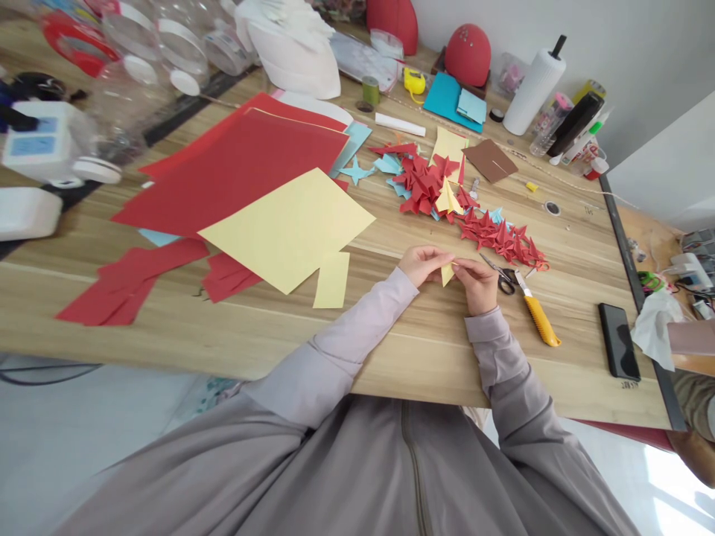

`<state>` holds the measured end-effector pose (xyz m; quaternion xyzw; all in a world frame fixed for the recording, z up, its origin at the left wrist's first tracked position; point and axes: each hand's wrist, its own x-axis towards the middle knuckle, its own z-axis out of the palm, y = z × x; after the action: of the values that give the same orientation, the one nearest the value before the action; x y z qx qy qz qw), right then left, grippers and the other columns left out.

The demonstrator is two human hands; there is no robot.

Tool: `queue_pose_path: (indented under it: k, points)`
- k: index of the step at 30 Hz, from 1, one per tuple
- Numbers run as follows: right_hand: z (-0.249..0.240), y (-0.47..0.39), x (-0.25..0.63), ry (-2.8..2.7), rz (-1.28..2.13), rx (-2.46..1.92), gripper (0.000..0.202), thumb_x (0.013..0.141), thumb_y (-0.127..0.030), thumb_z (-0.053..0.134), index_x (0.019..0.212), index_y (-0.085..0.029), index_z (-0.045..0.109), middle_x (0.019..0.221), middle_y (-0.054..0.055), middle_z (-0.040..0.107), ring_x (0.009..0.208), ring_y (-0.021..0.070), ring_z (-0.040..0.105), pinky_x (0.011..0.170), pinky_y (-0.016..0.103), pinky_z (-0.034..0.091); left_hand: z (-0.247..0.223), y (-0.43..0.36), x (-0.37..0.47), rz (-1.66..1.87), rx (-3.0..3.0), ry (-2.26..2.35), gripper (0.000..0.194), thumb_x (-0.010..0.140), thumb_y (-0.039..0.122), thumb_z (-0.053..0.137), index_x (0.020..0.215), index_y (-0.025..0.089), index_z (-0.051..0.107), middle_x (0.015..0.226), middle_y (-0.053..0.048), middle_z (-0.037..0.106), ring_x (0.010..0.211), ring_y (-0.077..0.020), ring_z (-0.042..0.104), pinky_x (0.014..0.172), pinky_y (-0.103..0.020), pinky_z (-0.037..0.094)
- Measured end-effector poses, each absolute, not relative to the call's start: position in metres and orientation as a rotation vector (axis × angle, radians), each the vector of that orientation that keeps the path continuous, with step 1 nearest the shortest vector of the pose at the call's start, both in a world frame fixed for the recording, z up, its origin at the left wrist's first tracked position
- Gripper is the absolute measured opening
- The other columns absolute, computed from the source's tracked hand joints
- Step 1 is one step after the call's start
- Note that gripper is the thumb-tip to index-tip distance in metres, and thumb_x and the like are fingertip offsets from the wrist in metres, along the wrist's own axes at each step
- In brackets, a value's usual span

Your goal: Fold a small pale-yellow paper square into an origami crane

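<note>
Two closed fingertip pinches, by left hand point(423, 266) and right hand point(477, 286), on small folded yellow paper point(447, 275), left of the orange-handled cutter point(540, 320). Align edges before creasing; press firmly without twisting. Just beside the cutter, black-handled scissors point(506, 284); beyond it, folded red paper pieces point(501, 237).

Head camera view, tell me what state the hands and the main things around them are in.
Left hand: pinching the small yellow paper
Right hand: pinching that same paper
Small yellow paper: apparently folded, partly hidden
Large yellow sheet: flat, unfolded
Large red sheets: flat, stacked
Folded red pieces: heaped
Scissors: lying down, blade opening unclear
Orange-handled knife: lying down
Black phone: lying flat, visible face dark
</note>
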<state>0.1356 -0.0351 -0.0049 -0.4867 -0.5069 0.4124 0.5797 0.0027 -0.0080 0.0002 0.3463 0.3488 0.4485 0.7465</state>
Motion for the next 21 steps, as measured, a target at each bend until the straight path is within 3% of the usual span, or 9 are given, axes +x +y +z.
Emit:
queue_pose_path:
  k: [7,14,21]
  points:
    - [-0.0083,-0.0328,0.1377,-1.154,1.006,-1.154,0.021,0.062,-0.030,0.072,0.081,-0.022,0.069,0.061,-0.002,0.066,0.053,0.0128,0.057,0.055,0.029,0.049,0.0008,-0.0100,0.0022,1.028,0.898,0.867,0.039,0.045,0.034,0.080,0.072,0.011,0.064,0.061,-0.002,0.064,0.055,-0.0119,0.058,0.056,-0.028,0.049]
    - [-0.0108,-0.0331,0.1410,-1.106,1.157,-1.085,0.015,0.069,-0.033,0.067,0.077,-0.021,0.069,0.063,-0.001,0.065,0.055,0.0121,0.056,0.058,0.028,0.047,-0.0011,-0.0076,0.0015,1.157,1.034,0.952,0.036,0.042,0.034,0.080,0.066,0.012,0.064,0.057,0.000,0.062,0.052,-0.0091,0.052,0.055,-0.024,0.044]
    - [-0.0039,-0.0338,0.1378,-1.205,1.052,-1.104,0.010,0.067,-0.030,0.070,0.067,-0.020,0.067,0.058,-0.002,0.062,0.054,0.0111,0.054,0.056,0.026,0.044,-0.0019,-0.0085,0.0011,1.176,1.061,0.979,0.033,0.041,0.031,0.081,0.063,0.012,0.063,0.055,0.000,0.060,0.051,-0.0083,0.051,0.053,-0.023,0.043]
